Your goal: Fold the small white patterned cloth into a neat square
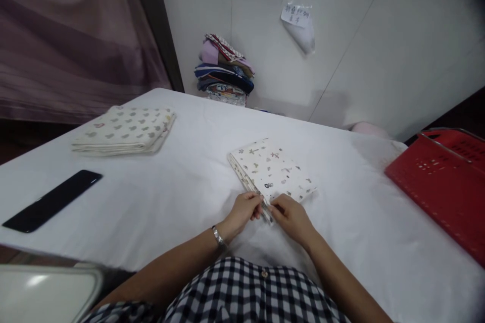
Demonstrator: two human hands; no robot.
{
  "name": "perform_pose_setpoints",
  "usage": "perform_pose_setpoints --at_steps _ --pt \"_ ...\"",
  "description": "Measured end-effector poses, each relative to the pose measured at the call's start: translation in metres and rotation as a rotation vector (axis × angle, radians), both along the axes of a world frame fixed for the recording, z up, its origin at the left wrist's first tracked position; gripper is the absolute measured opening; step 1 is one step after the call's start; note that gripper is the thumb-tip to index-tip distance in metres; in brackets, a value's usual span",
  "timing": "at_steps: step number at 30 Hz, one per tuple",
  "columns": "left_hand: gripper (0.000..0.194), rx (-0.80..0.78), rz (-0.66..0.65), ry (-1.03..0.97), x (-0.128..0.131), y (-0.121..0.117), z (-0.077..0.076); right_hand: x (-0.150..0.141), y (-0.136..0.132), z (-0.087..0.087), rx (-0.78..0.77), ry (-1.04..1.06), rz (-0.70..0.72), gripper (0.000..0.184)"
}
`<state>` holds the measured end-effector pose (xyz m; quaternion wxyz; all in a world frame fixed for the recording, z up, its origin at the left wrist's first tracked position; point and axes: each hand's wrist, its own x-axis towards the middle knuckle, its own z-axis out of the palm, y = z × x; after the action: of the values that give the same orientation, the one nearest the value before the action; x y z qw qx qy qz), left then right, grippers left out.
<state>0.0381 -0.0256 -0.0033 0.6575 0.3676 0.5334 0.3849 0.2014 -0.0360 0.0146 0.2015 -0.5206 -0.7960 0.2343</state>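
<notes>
A folded cream cloth (271,169) with small printed figures lies on the white-covered table in front of me, its layers stacked along the left edge. Fingers of my left hand (247,207) are closed in a pinch at that layered edge, close to the near corner. My right hand (291,216) pinches the same cloth at its near side, just right of the corner. A silvery bracelet (218,235) circles my left wrist. Further left rests a second folded cream cloth (127,128) with grey prints, apart from both hands.
On the white table cover (182,186) a flat black object (53,201) lies at the left. A red plastic basket (439,176) stands at the right edge. Behind the table is a stack of folded fabrics (226,70) by the wall. A pale chair-like surface (45,292) is at lower left.
</notes>
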Motion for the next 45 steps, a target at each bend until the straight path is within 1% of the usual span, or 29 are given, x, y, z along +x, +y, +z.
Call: perform_pose_setpoints --at_steps 3,5,7,11,18,25,29,36,41,45 --pt "0.022 0.015 -0.008 0.008 0.0 0.0 -0.001 -0.003 -0.003 -0.003 0.064 -0.115 0.03 0.008" --pt "0.022 0.024 -0.009 0.009 0.0 0.001 -0.001 -0.004 -0.004 -0.005 0.098 -0.135 0.039 0.007" --pt "0.022 0.033 -0.008 0.013 0.0 0.001 -0.001 -0.003 -0.005 -0.006 0.091 -0.1 0.03 0.01" --pt "0.021 0.038 -0.007 0.016 0.0 0.001 0.001 0.001 -0.003 -0.005 0.046 0.035 0.012 0.014" --pt "0.028 -0.03 0.009 -0.019 0.0 0.007 0.009 0.008 0.003 -0.01 0.012 0.176 0.0 0.02" --pt "0.017 -0.055 0.095 -0.112 -0.006 0.025 0.008 0.009 0.003 -0.01 -0.07 0.252 -0.05 0.017" --pt "0.01 -0.076 0.15 -0.137 -0.008 0.032 0.007 0.008 0.002 -0.012 -0.079 0.268 -0.057 0.015" --pt "0.008 -0.062 0.159 -0.061 -0.008 0.043 0.001 0.005 0.004 -0.012 -0.095 0.29 -0.087 0.016" --pt "0.019 -0.038 0.161 0.047 -0.006 0.049 -0.002 0.003 0.005 -0.012 -0.102 0.251 -0.102 0.016" --pt "0.018 -0.063 0.196 0.08 -0.008 0.051 -0.003 0.002 0.005 -0.012 -0.096 0.19 -0.118 0.017"
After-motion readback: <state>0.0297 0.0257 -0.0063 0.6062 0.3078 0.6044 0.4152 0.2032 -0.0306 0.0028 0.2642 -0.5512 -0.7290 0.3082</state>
